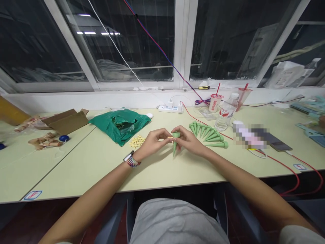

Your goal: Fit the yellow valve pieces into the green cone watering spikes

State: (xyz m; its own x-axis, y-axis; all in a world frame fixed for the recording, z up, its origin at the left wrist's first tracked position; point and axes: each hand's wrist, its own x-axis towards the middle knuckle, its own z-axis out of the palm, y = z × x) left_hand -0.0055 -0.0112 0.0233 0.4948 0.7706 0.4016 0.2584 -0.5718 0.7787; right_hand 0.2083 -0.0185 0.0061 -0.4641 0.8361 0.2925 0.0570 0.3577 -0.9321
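Note:
Above the table my right hand grips a light green plastic spike, its wide cap up and its point down. My left hand pinches a small yellow piece against the side of the spike, just below the cap. Whether the piece sits in the spike or only touches it, I cannot tell. A heap of similar yellow pieces lies left of my left hand. To the right of my right hand, several more green spikes lie fanned out on the table.
Behind the yellow heap is a crumpled green plastic bag. A water bottle, a lidded cup and a phone with a red cable are on the right. A power strip lies by the wall. Cardboard and wooden toys are left.

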